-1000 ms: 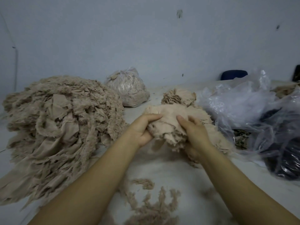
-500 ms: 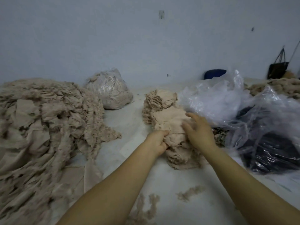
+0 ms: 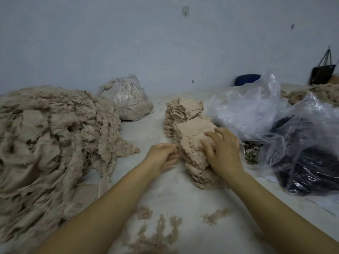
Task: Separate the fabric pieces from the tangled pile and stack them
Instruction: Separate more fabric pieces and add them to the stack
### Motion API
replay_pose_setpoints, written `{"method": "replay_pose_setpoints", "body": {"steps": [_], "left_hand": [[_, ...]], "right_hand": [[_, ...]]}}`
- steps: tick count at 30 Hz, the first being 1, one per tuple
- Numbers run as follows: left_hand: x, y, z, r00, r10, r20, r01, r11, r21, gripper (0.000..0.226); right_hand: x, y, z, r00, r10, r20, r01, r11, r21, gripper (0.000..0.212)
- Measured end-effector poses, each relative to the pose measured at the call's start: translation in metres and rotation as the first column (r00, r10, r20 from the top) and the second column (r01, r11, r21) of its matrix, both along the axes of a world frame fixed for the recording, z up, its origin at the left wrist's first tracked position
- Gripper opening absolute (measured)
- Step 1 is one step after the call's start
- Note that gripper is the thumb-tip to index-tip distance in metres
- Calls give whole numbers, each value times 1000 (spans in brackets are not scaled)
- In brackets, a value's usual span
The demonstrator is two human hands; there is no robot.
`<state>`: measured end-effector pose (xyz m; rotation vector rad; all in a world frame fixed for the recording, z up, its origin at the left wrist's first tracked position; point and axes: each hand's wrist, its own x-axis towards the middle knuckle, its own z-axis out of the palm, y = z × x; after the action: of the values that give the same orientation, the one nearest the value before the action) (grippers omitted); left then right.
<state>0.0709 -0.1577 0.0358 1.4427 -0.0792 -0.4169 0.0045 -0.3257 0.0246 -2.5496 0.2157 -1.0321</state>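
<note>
A big tangled pile of beige fabric pieces (image 3: 49, 142) fills the left of the table. In the middle lies a long stack of flat beige pieces (image 3: 192, 131), running away from me. My right hand (image 3: 222, 151) lies on the near part of this stack with fingers spread and pressing down. My left hand (image 3: 162, 156) rests on the table against the stack's left edge, fingers relaxed and pointing at the fabric, holding nothing.
A clear bag stuffed with beige scraps (image 3: 126, 99) stands at the back. Crumpled clear plastic bags (image 3: 256, 109), one over dark cloth (image 3: 308, 167), crowd the right. Loose fluff (image 3: 157, 228) lies on the table (image 3: 183, 198) near me. A black bag (image 3: 322, 70) hangs by the wall.
The bundle I held up in both hands now lies on the stack. My left hand has let go and slid to the stack's left edge; my right hand presses on top.
</note>
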Motion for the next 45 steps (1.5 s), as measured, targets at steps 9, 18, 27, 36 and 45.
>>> {"method": "replay_pose_setpoints", "body": {"steps": [9, 18, 27, 36, 45], "left_hand": [[-12, 169, -23, 674, -487, 555, -133, 658, 741, 31], [-20, 234, -51, 688, -599, 409, -132, 452, 882, 59], [-22, 189, -64, 727, -281, 626, -166, 813, 558, 14], [-23, 174, -46, 839, -243, 487, 2, 896, 445, 50], [3, 165, -27, 748, -283, 600, -160, 801, 577, 35]], "right_hand": [[-58, 41, -52, 594, 711, -376, -667, 697, 263, 31], [-41, 117, -36, 509, 772, -381, -580, 635, 510, 27], [-42, 136, -23, 602, 765, -228, -350, 510, 786, 62], [20, 167, -32, 728, 672, -133, -219, 412, 885, 16], [22, 166, -45, 693, 721, 11, -369, 340, 865, 9]]}}
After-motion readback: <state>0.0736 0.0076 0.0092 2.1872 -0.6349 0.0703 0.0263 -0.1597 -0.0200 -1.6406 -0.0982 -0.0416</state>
